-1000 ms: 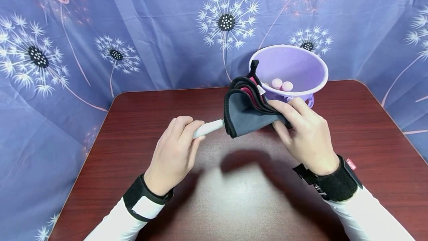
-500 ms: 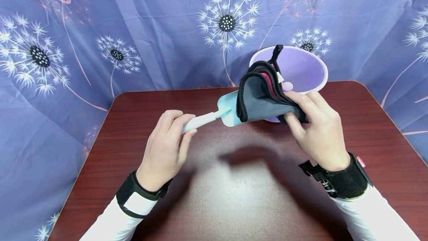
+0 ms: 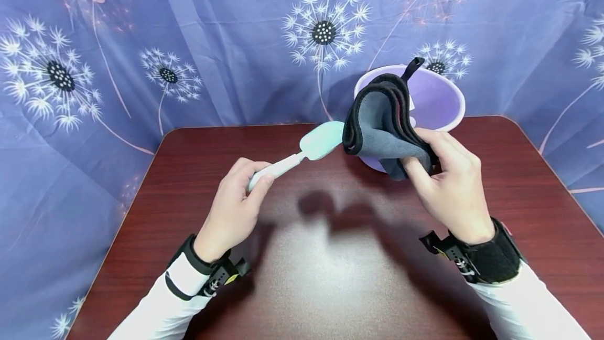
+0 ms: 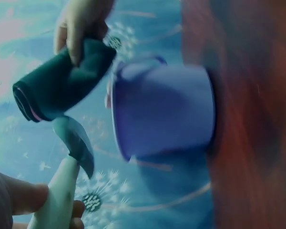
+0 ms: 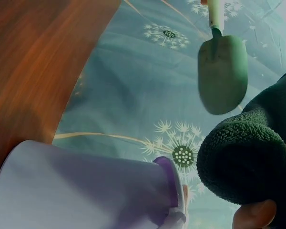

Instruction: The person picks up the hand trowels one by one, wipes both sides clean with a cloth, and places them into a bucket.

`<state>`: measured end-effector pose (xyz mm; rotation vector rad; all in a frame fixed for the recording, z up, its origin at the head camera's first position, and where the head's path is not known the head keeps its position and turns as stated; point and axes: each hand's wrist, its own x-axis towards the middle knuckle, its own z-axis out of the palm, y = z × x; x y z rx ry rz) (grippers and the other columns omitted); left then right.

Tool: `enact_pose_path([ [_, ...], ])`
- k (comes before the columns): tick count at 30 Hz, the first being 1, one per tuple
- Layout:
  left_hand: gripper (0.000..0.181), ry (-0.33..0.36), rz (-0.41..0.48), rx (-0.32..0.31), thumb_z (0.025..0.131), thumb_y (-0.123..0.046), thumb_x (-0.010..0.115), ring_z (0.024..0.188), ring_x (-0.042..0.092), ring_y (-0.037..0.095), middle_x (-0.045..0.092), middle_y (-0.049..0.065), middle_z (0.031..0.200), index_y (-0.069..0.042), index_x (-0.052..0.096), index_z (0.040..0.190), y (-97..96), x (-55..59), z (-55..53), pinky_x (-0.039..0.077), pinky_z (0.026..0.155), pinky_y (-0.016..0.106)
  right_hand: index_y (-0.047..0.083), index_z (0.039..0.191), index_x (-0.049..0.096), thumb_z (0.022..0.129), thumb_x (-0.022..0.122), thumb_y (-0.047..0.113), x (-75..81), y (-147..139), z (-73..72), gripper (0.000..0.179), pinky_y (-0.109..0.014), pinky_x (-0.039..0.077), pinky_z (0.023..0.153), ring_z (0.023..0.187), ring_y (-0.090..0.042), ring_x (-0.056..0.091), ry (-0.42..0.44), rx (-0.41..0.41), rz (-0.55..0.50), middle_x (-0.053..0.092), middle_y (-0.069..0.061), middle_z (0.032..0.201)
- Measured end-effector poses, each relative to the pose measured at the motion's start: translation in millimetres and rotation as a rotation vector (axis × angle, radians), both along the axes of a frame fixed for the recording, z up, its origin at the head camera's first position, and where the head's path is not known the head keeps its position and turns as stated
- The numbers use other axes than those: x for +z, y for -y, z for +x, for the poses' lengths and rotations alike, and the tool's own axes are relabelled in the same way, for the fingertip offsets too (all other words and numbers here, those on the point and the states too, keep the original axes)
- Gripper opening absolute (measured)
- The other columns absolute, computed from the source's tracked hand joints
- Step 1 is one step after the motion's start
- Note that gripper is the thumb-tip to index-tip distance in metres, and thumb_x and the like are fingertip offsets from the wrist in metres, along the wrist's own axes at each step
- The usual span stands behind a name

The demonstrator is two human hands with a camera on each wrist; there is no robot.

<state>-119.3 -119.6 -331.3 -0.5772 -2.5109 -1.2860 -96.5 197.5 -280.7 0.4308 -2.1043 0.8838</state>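
My left hand (image 3: 236, 209) grips the white handle of a small trowel (image 3: 323, 139) with a mint-green scoop blade. In the head view the blade points up and right, its tip right at the edge of a folded grey cloth (image 3: 377, 140). That cloth has black edging, a black hanging loop and a fluffy face that shows in the right wrist view (image 5: 248, 138). My right hand (image 3: 450, 188) pinches its lower right end between thumb and fingers. Both things are held up over the table, the cloth in front of a lilac bucket (image 3: 439, 98).
The bucket stands at the back right of the dark red wooden table (image 3: 302, 277), its near side partly hidden by the cloth. A pale pink ball (image 3: 412, 121) shows inside it. A blue curtain (image 3: 236, 41) with dandelion prints hangs behind the table.
The trowel blade has come out from behind the cloth as my left hand moved left and turned. My right hand has carried the cloth right, across the bucket's front.
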Motion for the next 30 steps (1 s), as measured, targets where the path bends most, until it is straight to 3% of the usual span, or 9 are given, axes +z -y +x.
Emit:
enact_pose_path([
  [5, 0.025, 0.168, 0.025, -0.062, 0.103, -0.036, 0.053, 0.081, 0.049, 0.017, 0.053, 0.0, 0.09, -0.017, 0.068, 0.112, -6.1, -5.6, 2.3, 0.04, 0.071, 0.035, -0.005, 0.106, 0.068, 0.083, 0.062, -0.006, -1.5, 2, 0.4, 0.024, -0.017, 0.031, 0.068, 0.075, -0.011, 0.044, -0.007, 0.009, -0.001, 0.063, -0.013, 0.091],
  [14, 0.023, 0.346, 0.072, -0.156, 0.105, -0.032, 0.051, 0.082, 0.047, 0.017, 0.056, -0.001, 0.087, -0.018, 0.068, 0.103, -16.3, -7.3, 10.4, 0.039, 0.073, 0.035, -0.002, 0.109, 0.069, 0.084, 0.063, -0.003, -8.0, 3, -2.9, 0.026, -0.018, 0.036, 0.078, 0.085, -0.016, 0.054, -0.009, 0.024, 0.018, 0.067, -0.013, 0.1],
  [21, 0.029, 0.415, 0.095, -0.22, 0.106, -0.036, 0.047, 0.065, 0.036, 0.014, 0.04, 0.0, 0.069, -0.017, 0.061, 0.09, -22.5, -7.8, 13.2, 0.03, 0.06, 0.027, 0.003, 0.116, 0.07, 0.082, 0.064, 0.002, -31.2, -6, -14.1, 0.034, -0.022, 0.042, 0.091, 0.099, -0.022, 0.062, -0.01, 0.056, 0.055, 0.069, -0.008, 0.111],
  [26, 0.033, 0.454, 0.136, -0.27, 0.107, -0.038, 0.045, 0.056, 0.032, 0.013, 0.037, 0.001, 0.064, -0.014, 0.059, 0.088, -24.9, -10.3, 14.4, 0.026, 0.052, 0.025, 0.003, 0.114, 0.07, 0.085, 0.063, 0.007, -43.5, -6, -18.0, 0.03, -0.024, 0.042, 0.083, 0.09, -0.017, 0.058, -0.014, 0.097, 0.106, 0.067, -0.004, 0.101],
  [30, 0.033, 0.487, 0.17, -0.288, 0.107, -0.036, 0.044, 0.057, 0.032, 0.013, 0.04, 0.004, 0.067, -0.012, 0.059, 0.091, -26.5, -11.8, 15.0, 0.026, 0.052, 0.024, 0.005, 0.116, 0.069, 0.086, 0.06, 0.009, -48.0, 0, -15.9, 0.031, -0.027, 0.039, 0.073, 0.082, -0.012, 0.05, -0.012, 0.138, 0.151, 0.062, -0.002, 0.095],
])
